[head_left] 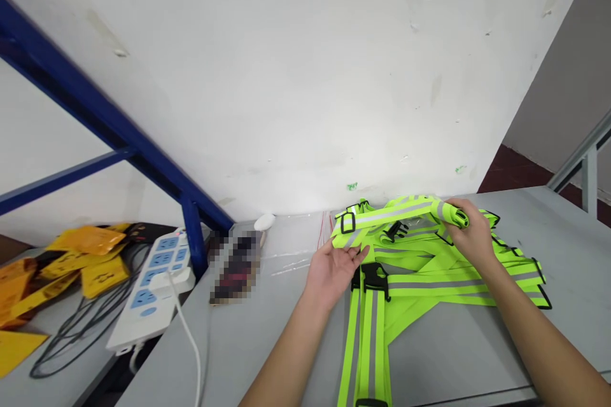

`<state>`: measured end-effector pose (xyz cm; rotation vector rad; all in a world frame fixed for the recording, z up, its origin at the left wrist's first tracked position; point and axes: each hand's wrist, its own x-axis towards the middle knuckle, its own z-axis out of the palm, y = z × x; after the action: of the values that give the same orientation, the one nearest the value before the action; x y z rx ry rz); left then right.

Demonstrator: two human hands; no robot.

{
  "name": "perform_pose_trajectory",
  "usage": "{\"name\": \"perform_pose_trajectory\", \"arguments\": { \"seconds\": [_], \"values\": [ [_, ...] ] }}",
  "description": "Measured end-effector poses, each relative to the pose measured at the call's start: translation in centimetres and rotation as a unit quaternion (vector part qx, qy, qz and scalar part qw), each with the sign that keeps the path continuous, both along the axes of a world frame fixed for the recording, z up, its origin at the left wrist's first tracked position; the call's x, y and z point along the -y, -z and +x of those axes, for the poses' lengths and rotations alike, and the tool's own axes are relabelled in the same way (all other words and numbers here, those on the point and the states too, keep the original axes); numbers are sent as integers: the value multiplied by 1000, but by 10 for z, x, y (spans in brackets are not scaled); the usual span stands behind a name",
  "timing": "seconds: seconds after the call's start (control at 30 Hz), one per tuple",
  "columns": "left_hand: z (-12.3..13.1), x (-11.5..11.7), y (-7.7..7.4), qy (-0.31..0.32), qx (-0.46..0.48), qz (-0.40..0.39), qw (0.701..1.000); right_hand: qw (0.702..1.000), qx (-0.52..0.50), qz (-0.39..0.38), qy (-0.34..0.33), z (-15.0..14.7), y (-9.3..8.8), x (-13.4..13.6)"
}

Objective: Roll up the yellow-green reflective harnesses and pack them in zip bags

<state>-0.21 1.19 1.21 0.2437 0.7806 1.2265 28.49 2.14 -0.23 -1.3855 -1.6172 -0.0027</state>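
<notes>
A neon-yellow reflective strap (401,211) with a grey stripe stretches between my two hands. My right hand (470,232) is closed around its rolled end. At the other end, near a black slider buckle (348,222), my left hand (334,270) holds the strap from below, thumb side towards the buckle. Beneath and behind lies a heap of the same kind of reflective straps (443,283) with black buckles. A black side-release buckle (375,276) sits just right of my left fingers. Several straps (365,343) hang down towards the near edge of the grey table.
A white power strip (155,286) with a plugged-in white cable stands at left, beside yellow packets (102,273) and dark cables. A pixelated item (237,270) and a white round object (264,222) lie on the grey table (277,324). Blue metal framing (143,165) slants at left; a white wall rises behind.
</notes>
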Motion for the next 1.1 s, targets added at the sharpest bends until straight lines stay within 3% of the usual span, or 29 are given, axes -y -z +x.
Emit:
{"name": "perform_pose_trajectory", "arguments": {
  "seconds": [0.1,0.17,0.23,0.33,0.43,0.53,0.63,0.7,0.77,0.8,0.9,0.93,1.0,1.1],
  "values": [
    [3,5,2,-7,-35,64,997,1000,-21,-10,10,2,0,-1],
    [5,8,3,-27,-131,110,985,999,-40,-18,20,4,-1,-1],
    [5,11,4,-12,-263,160,951,996,-72,-30,31,5,-1,-2],
    [3,15,5,72,-418,239,873,988,-135,-53,44,6,-3,-3],
    [1,19,7,107,-484,289,819,981,-171,-80,42,4,-5,-2],
    [0,22,7,119,-508,304,797,972,-205,-111,39,1,-8,-1],
    [2,25,4,151,-535,327,764,940,-309,-145,19,-2,-9,-1],
    [3,26,2,154,-565,333,739,895,-412,-169,-22,-4,-8,-2],
    [4,26,2,135,-573,325,740,851,-483,-196,-62,-4,-6,-4],
    [4,25,3,128,-557,316,757,841,-495,-207,-73,-4,-4,-5],
    [1,24,1,116,-460,280,835,861,-459,-208,-62,-2,1,-7],
    [-1,24,0,117,-437,280,847,872,-440,-207,-54,-1,2,-8],
    [-5,25,-5,141,-434,313,833,882,-418,-214,-47,-1,3,-8],
    [-6,29,-9,231,-466,379,765,865,-444,-225,-65,-3,1,-7]
  ]
}}
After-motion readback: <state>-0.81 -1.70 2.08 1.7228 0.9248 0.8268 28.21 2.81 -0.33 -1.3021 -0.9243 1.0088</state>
